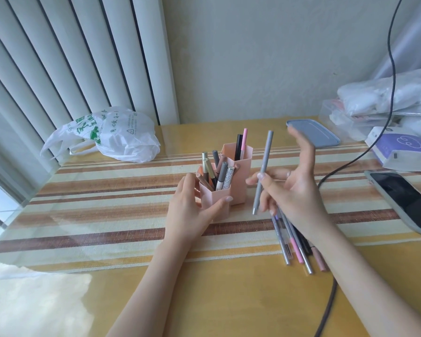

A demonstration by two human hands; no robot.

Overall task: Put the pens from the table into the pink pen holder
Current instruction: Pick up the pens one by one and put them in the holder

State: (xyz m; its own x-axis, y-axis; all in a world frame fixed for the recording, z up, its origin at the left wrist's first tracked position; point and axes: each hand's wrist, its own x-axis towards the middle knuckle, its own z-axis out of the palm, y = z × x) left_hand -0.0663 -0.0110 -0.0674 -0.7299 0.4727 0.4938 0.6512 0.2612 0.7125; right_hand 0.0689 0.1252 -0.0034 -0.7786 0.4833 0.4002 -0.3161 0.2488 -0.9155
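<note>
The pink pen holder (225,183), made of a taller rear compartment and a lower front one, is stood on the striped runner near the middle of the table (204,300). Its front lower wall is gripped by the left hand (192,203), with the thumb pressed on the near face and the fingers wrapped round the far left side. Several pens and cosmetic pencils are seen upright in the front compartment, and a black pen and a pink pen in the rear one. A grey pen (263,172) is held nearly upright, slightly tilted, by the right hand (294,188), pinched between the thumb and lower fingers, while the index finger is raised and spread away. The pen is kept in the air just to the right of the holder, without touching it. Under the right wrist, a loose bunch of remaining pens (294,244) is laid on the table, partly hidden by the forearm. A white plastic bag (112,137) is set at the far left, and a phone (404,200) at the right edge.
</note>
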